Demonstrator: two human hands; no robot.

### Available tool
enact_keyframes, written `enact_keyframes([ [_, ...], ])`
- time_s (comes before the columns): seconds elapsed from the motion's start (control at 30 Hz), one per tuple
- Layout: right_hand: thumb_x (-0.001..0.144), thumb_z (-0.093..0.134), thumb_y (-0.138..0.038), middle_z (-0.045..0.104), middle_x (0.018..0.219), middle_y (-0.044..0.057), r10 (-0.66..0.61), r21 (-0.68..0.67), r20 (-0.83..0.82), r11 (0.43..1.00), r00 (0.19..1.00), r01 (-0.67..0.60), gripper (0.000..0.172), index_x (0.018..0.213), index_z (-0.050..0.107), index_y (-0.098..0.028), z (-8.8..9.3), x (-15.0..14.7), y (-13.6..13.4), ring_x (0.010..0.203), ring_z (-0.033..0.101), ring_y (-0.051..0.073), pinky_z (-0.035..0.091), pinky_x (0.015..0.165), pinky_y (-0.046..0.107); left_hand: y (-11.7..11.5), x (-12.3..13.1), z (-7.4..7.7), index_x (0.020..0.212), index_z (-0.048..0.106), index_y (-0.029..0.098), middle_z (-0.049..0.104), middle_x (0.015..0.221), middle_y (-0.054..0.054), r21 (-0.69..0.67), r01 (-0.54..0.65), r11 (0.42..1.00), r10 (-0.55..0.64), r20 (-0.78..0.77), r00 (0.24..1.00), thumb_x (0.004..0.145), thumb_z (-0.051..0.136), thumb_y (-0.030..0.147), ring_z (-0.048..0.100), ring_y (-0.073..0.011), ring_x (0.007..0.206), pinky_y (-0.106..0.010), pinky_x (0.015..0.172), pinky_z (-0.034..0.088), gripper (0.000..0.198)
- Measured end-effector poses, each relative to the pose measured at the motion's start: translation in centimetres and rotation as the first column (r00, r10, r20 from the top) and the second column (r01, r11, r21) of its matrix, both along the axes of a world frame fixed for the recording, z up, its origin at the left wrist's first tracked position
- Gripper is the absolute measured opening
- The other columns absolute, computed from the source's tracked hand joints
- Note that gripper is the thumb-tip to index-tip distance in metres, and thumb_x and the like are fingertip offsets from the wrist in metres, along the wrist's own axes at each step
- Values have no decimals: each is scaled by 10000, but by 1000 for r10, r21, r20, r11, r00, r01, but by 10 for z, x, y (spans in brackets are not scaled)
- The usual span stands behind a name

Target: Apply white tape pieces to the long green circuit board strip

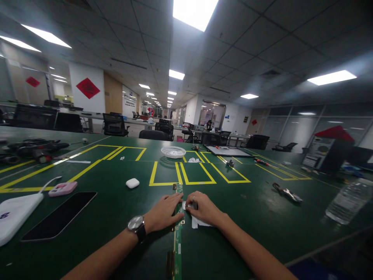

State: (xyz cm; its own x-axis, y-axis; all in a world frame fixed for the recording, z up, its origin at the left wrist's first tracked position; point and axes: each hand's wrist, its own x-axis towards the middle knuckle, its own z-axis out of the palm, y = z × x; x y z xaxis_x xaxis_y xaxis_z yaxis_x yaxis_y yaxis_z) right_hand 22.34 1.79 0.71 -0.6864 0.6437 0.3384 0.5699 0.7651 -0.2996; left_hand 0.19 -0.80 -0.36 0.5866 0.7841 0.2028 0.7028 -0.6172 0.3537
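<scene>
A long, narrow green circuit board lies lengthwise in front of me on the green table. My left hand, with a watch on its wrist, rests across the board; its fingers and thumb are stretched out and apart. Just right of the board, my right hand is closed in a pinch on a small white piece at the board's edge. What that piece is made of is too small to tell. White paper lies partly hidden under the right hand.
Left are a black phone, a white power bank, a pink case and a white earbud case. Beyond stands a white basket. Right are a metal tool and a water bottle. Yellow tape marks the table.
</scene>
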Motion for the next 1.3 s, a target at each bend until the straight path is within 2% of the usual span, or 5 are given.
enact_keyframes([
  [0.47,864,631,-229,717,968,45,114,-18,-13,993,993,-114,97,929,689,-187,1,4,5,965,631,169,436,910,298,4,-5,0,1417,442,169,360,1524,-134,-61,67,996,-64,43,997,926,524,463,336,-294,1402,-482,1141,276,578],
  [0.83,964,443,-238,614,1306,54,233,31,73,971,970,-236,343,1264,609,-217,6,-6,-1,1210,538,165,358,1052,306,25,-11,-14,1425,377,197,429,1486,-84,-94,-61,994,100,493,864,996,365,445,392,-240,1367,-409,1154,273,496],
  [1.0,992,337,-270,620,1298,80,-224,115,134,971,965,210,388,1221,639,-189,-6,27,32,1227,531,198,347,1055,342,29,-20,-16,1403,412,212,440,1476,-82,-24,-139,990,135,450,883,997,355,447,397,-255,1359,-444,1143,285,472],
  [1.13,1003,267,-289,669,1165,104,-656,152,160,755,738,638,447,1056,695,-174,-15,62,49,1135,573,220,369,1008,360,25,-21,-16,1393,420,220,460,1460,-85,51,-157,986,127,378,917,1002,350,426,434,-259,1329,-456,1118,326,447],
  [1.3,994,270,-337,616,1255,117,-759,146,155,651,632,745,445,1130,666,-184,-20,72,49,1186,528,242,349,1013,388,16,-16,-13,1388,434,223,493,1434,-81,138,-97,986,67,212,975,989,410,386,459,-256,1309,-438,1098,361,431],
])
